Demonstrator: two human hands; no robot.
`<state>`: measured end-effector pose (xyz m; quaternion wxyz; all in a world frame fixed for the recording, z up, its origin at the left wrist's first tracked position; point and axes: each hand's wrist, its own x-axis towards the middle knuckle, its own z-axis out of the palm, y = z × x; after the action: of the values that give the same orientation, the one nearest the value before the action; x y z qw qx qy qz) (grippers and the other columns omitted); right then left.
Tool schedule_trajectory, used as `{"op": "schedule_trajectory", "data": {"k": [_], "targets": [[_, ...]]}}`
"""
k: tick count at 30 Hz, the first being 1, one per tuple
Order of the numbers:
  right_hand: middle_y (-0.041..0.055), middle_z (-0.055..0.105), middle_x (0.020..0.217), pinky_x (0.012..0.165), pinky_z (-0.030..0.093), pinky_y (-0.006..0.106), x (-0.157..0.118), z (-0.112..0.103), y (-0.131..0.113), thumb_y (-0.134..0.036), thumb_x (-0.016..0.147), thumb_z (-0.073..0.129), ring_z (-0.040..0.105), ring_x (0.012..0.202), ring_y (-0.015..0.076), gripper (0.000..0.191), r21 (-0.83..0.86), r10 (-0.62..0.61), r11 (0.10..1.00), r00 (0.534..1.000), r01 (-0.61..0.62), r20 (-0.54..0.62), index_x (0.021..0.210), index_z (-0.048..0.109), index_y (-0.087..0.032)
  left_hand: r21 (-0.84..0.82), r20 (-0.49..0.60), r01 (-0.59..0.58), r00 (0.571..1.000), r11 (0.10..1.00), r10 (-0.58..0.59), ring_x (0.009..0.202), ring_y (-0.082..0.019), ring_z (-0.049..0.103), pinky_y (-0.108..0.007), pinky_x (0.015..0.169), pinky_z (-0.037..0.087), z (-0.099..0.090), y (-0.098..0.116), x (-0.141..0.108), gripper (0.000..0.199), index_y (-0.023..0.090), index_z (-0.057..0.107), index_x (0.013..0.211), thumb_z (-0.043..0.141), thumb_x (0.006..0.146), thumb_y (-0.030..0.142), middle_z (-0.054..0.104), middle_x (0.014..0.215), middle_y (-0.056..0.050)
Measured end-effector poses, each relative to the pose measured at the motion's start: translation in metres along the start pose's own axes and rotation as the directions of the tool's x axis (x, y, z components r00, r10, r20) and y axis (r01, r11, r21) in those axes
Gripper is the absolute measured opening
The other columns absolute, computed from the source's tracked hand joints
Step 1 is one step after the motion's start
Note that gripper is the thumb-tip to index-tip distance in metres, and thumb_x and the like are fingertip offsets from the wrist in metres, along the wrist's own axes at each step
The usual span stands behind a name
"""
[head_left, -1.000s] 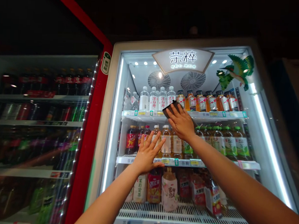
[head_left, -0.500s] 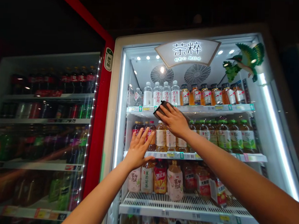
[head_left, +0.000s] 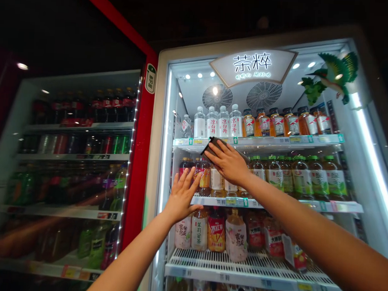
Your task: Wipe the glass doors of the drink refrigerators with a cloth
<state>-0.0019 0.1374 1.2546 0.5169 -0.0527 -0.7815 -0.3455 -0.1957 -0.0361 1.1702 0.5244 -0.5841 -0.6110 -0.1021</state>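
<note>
In front of me is a lit drinks fridge with a glass door [head_left: 183,235]. My left hand [head_left: 182,196] lies with fingers spread against the glass, in front of the middle shelf's left end. Higher and to the right, my right hand [head_left: 228,162] presses a dark, flat block with a black edge strip [head_left: 213,147] toward the glass, just below the top shelf. Its fingers lie over the block, and most of it is hidden under the hand; its exact kind cannot be made out. Behind the glass stand water bottles [head_left: 223,123] and green-capped tea bottles [head_left: 302,176].
A fan-shaped lit sign [head_left: 253,67] and a green bird decoration [head_left: 335,74] are at the top of the fridge. To the left is a second fridge with a red frame [head_left: 141,160], holding bottles and cans. Lower shelves [head_left: 225,277] carry more bottles.
The view has shifted, so the fridges appear farther right. Against the shelves, my right hand and the dark block have moved slightly down and left. My left hand stays spread near the same spot.
</note>
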Motion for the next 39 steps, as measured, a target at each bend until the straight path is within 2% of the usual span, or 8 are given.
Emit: {"op": "schedule_trajectory", "data": {"k": [3,7,10,16,23,29,36,39], "targets": [[-0.0067,0.036,0.163,0.124,0.027,0.049,-0.020,-0.006,0.011,-0.029,0.098,0.053,0.024,0.154,0.0239,0.056,0.007,-0.089,0.996,0.996,0.088,0.025,0.152,0.041,-0.039,-0.008,0.009,0.020,1.000,1.000,-0.019,0.157,-0.038,0.004,-0.062,0.124,0.011,-0.003,-0.008,-0.007,0.123,0.027,-0.004,0.162,0.075,0.076,0.063,0.008,0.170,-0.015],[0.0001,0.035,0.163,0.122,0.028,0.056,0.005,-0.005,0.029,-0.027,0.097,0.052,0.026,0.153,0.0305,0.056,-0.006,0.148,0.989,0.986,-0.149,-0.082,0.152,0.044,-0.031,-0.027,0.033,0.043,0.999,0.999,-0.042,0.157,-0.038,0.001,-0.063,0.123,0.012,-0.004,-0.010,-0.013,0.121,0.028,-0.004,0.162,0.076,0.078,0.059,0.008,0.170,-0.016],[0.0028,0.034,0.164,0.121,0.028,0.060,0.026,0.005,0.008,-0.028,0.097,0.052,0.023,0.154,0.0329,0.056,0.007,0.226,0.974,0.965,-0.228,-0.129,0.153,0.043,-0.029,-0.039,0.047,0.062,0.997,0.997,-0.060,0.157,-0.037,0.000,-0.063,0.123,0.012,-0.004,-0.007,-0.015,0.120,0.027,-0.003,0.163,0.077,0.078,0.057,0.009,0.170,-0.016],[-0.0034,0.039,0.162,0.124,0.029,0.048,0.000,0.005,-0.014,-0.025,0.099,0.049,0.026,0.154,0.0224,0.050,0.021,-0.099,0.995,0.995,0.099,0.001,0.148,0.047,-0.034,-0.057,0.042,0.063,0.997,0.996,-0.061,0.157,-0.037,0.002,-0.063,0.123,0.011,-0.004,-0.010,-0.021,0.116,0.027,0.000,0.163,0.075,0.080,0.057,0.011,0.170,-0.016],[0.0055,0.034,0.164,0.121,0.029,0.060,0.039,0.004,-0.010,-0.025,0.097,0.049,0.024,0.153,0.0335,0.056,-0.017,0.273,0.961,0.957,-0.276,-0.099,0.153,0.044,-0.026,-0.093,-0.008,0.056,0.998,0.994,-0.057,0.157,-0.037,0.004,-0.064,0.123,0.011,0.005,-0.014,-0.025,0.111,0.028,-0.002,0.163,0.071,0.084,0.054,0.012,0.170,-0.015],[-0.0069,0.034,0.164,0.124,0.027,0.049,0.031,0.014,-0.045,-0.027,0.099,0.048,0.024,0.154,0.0227,0.054,-0.049,-0.067,0.996,0.996,0.070,0.054,0.152,0.042,-0.039,-0.102,-0.013,0.051,0.999,0.993,-0.053,0.157,-0.036,0.004,-0.064,0.124,0.009,0.009,-0.016,-0.026,0.109,0.026,0.007,0.163,0.075,0.082,0.054,0.015,0.170,-0.015],[0.0049,0.032,0.165,0.120,0.029,0.060,0.062,0.009,-0.027,-0.027,0.098,0.048,0.024,0.153,0.0349,0.057,-0.082,0.262,0.961,0.964,-0.264,-0.033,0.155,0.041,-0.028,-0.118,-0.053,0.043,0.997,0.992,-0.050,0.157,-0.036,0.005,-0.063,0.124,0.009,0.012,-0.015,-0.029,0.114,0.027,0.004,0.163,0.078,0.080,0.049,0.014,0.170,-0.013],[-0.0026,0.031,0.165,0.123,0.025,0.056,0.065,0.015,-0.042,-0.029,0.099,0.047,0.022,0.154,0.0301,0.056,-0.095,0.104,0.990,0.994,-0.102,0.021,0.155,0.039,-0.036,-0.127,-0.086,0.046,0.995,0.991,-0.057,0.157,-0.037,0.005,-0.064,0.124,0.010,0.012,-0.014,-0.028,0.114,0.025,0.003,0.163,0.079,0.080,0.047,0.012,0.170,-0.014]]}}
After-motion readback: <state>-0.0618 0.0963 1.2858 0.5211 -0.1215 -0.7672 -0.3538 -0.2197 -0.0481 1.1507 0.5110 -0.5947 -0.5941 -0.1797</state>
